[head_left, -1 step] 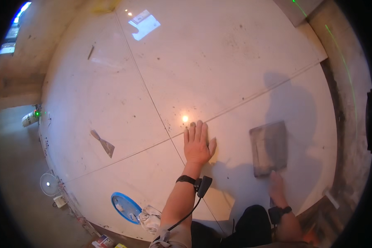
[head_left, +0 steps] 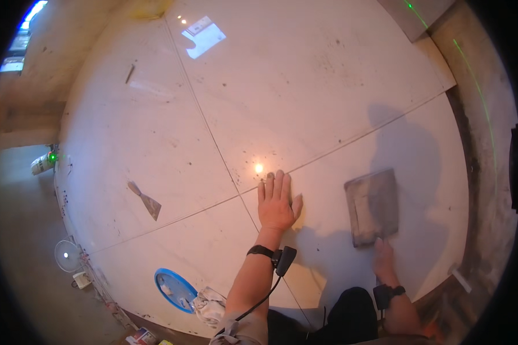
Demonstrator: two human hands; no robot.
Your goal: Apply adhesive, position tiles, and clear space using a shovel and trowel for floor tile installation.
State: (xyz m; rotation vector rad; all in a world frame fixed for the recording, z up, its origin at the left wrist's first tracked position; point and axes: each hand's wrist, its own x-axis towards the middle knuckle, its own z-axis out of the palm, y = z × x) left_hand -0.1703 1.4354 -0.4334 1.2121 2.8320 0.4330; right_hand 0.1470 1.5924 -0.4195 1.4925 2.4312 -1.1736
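My left hand lies palm down on a large pale tile, fingers stretched out across the joint between tiles. It holds nothing. My right hand, smeared by motion, grips the near edge of a flat rectangular grey-brown block. The block lies on the same tile, its outline blurred, with a shadow across its right part. What its underside looks like is hidden. Both wrists carry black straps with small devices.
A scraper lies on the left tile. Nearer stand a blue-rimmed round container and a crumpled cloth. A fan is beyond the left edge. Walls bound the far left. Green laser lines mark the right wall.
The view has shifted very slightly. The block in my right hand has moved a little to the left; my left hand keeps its place on the tile.
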